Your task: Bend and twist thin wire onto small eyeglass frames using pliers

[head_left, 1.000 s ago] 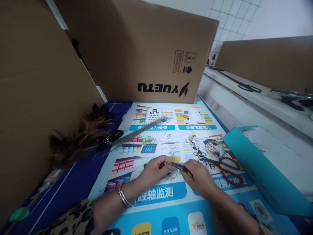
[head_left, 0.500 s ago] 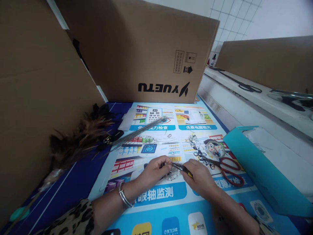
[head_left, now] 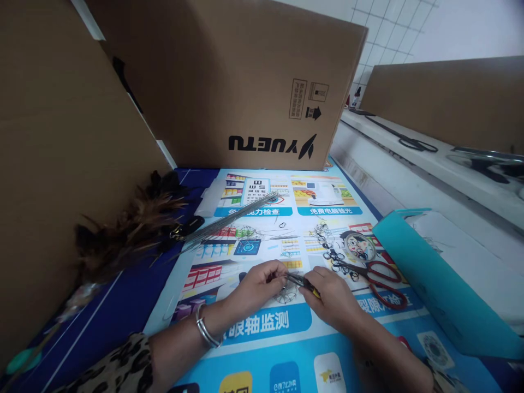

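Observation:
My right hand [head_left: 329, 292] is closed round the handles of a pair of pliers [head_left: 302, 281], their dark jaws pointing left. At the tips of those jaws, the fingers of my left hand [head_left: 264, 284] pinch together on thin wire, though its exact shape there is too small to make out. Just below the pliers sits a bent wire piece [head_left: 287, 295], round and loopy, partly behind my left fingers. Right of my right hand lie scissors [head_left: 382, 278] with red handles, beside a cluster of small dark wire rings [head_left: 333, 256].
A bundle of straight wires [head_left: 237, 215] lies slantwise behind my left hand. Brown feathers [head_left: 126, 229] are at the left, by a cardboard wall. A turquoise box [head_left: 434, 284] stands at the right. Cardboard [head_left: 245, 82] closes off the back.
The camera view has shifted slightly. Both hands keep nearly the same place and hold, with the pliers' jaws still at the left fingertips.

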Demonstrator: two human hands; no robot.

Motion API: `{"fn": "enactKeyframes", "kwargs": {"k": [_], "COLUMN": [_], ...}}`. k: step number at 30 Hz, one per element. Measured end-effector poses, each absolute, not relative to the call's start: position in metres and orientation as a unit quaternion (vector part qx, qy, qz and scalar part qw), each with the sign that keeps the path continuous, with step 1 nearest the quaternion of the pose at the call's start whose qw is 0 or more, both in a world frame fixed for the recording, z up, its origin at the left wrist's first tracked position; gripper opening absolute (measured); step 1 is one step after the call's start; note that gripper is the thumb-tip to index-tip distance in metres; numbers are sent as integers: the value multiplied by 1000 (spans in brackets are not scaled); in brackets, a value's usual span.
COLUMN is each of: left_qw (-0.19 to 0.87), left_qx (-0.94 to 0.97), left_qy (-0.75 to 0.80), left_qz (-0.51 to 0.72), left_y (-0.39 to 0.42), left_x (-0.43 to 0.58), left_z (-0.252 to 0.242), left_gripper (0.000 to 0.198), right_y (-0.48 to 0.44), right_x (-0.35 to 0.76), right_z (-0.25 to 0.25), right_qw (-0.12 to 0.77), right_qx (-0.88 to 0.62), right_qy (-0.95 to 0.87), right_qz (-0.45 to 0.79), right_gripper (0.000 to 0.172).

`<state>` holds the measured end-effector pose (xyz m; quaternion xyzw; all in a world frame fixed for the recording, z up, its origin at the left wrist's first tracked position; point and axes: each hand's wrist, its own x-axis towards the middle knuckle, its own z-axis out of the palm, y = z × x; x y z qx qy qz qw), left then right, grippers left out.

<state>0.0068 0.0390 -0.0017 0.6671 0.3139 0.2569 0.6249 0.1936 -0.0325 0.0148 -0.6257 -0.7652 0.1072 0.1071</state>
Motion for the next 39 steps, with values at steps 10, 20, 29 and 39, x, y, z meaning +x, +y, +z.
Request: {"fn": "enactKeyframes", "kwargs": {"k": [10,20,29,39], "left_qw": [616,616,615,614], "left_qx": [677,681,683,683], "left_qy": [315,306,305,310], "left_qz": [252,249,250,245], "left_y": [39,39,40,39], "left_x": [6,6,6,6], "left_z": [-3,-4,-5,-3], "left_gripper": [7,7,7,7], "right_y": [-32,-32,-33,-32], "right_x": [192,193,192,193], "right_z": [14,15,13,12], "right_qw": [108,109,113,111], "right_qx": [-619,-620,-621,-621], "right_qy": [-771,-770,-769,-769], "right_qz": [107,106,102,104], "right_gripper": [14,15,14,14]}}
